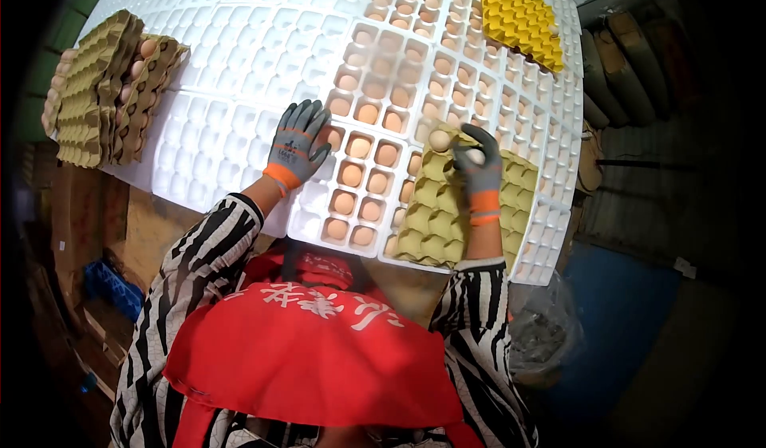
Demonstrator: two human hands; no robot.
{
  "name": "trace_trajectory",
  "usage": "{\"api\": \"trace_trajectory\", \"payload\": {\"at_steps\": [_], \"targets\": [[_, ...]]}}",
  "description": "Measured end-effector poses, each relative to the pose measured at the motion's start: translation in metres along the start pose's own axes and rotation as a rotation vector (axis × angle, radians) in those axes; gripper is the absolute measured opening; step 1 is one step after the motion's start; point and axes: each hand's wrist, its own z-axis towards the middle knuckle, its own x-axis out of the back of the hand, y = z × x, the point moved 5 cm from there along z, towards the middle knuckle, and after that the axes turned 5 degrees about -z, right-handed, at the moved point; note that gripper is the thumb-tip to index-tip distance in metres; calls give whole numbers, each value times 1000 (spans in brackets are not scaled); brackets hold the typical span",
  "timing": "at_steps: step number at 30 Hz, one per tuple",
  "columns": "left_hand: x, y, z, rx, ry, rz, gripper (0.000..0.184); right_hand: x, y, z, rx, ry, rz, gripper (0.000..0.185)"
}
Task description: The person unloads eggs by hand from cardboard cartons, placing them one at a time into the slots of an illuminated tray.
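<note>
My left hand [294, 146], in a grey glove with an orange cuff, rests over a white foam egg tray [303, 223]. Its fingers are stretched out and the thumb stands apart, close to a brown egg in a cell. My right hand [481, 165], gloved the same way, is curled above a yellow-green pulp egg tray [431, 217]. A pale egg [475, 156] shows against its palm, within the bent fingers. Another egg [440, 140] sits at the far end of the pulp tray, just left of those fingers. Brown eggs [351, 174] fill several cells between my hands.
Stacked pulp trays with eggs [104, 89] stand at the table's left. A yellow egg tray [519, 19] lies at the far right on the foam trays. Further foam trays [263, 41] cover the table. A clear plastic bag [546, 328] hangs by the near right corner.
</note>
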Motion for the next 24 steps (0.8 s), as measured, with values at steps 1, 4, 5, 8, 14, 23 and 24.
{"api": "trace_trajectory", "payload": {"at_steps": [1,4,5,8,14,23,24], "targets": [[2,1,0,-7,3,-2,69,-13,-21,0,206,-22,-420,38],[2,1,-1,3,4,8,68,-24,-33,-4,261,-32,-740,41],[3,0,0,5,18,-18,67,-18,-31,-6,100,11,-518,42],[4,-2,-1,-10,13,-53,62,-19,-63,-26,-165,117,30,37],[2,-12,4,53,49,-197,45,-148,-79,-84,183,-269,-202,42],[-6,-26,-1,84,124,-309,40,-217,-92,-133,606,-285,-299,40],[-8,-27,-1,93,118,-304,40,-224,-93,-135,754,-326,-443,46]]}}
